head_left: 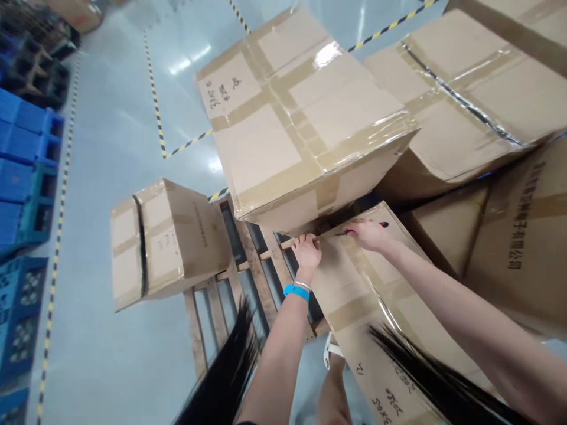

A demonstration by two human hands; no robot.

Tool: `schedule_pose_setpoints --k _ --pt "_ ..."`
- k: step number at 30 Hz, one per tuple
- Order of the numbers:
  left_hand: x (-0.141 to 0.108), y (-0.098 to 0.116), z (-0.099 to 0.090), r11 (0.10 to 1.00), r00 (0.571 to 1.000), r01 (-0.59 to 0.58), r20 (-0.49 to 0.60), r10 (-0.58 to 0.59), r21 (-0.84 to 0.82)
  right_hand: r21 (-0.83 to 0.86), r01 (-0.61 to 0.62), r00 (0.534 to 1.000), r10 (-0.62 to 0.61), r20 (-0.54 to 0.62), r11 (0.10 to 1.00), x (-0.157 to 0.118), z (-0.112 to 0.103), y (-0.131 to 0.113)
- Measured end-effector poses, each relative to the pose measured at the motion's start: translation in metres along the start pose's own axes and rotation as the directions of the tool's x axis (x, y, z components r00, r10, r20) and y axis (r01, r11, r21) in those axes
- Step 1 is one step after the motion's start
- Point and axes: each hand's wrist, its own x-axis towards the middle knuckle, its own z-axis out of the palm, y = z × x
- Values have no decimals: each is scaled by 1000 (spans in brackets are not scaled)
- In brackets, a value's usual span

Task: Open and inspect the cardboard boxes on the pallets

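A taped cardboard box with handwriting on its near end lies in front of me. At its far left edge, my left hand is closed with curled fingers against the corner; the fingertips are partly hidden. A blue wristband circles that wrist. My right hand is closed around a slim knife with a red and black handle, held low over the box top. Its thin dark tip points left, towards my left hand. Most of the handle is covered by my fingers.
A large taped box stands just beyond, and more boxes crowd the right. Under the left side is a slatted wooden pallet, with a smaller box at its far left end. Blue crates line the left.
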Motion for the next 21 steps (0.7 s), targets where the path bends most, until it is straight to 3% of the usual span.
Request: schedule_pose_setpoints --k 4,9,16,21 --pt "21 -4 0 999 995 -33 88 37 -43 -78 55 998 -53 30 995 40 -3 -4" --pt "29 -5 5 996 987 -43 151 55 -81 -115 124 988 -112 106 986 68 10 4" --pt "29 2 5 1000 991 -1 132 5 -30 -75 282 943 -262 205 957 90 23 -3" --pt "25 2 7 1000 995 8 99 -6 -24 -71 357 914 -332 234 932 102 27 6"
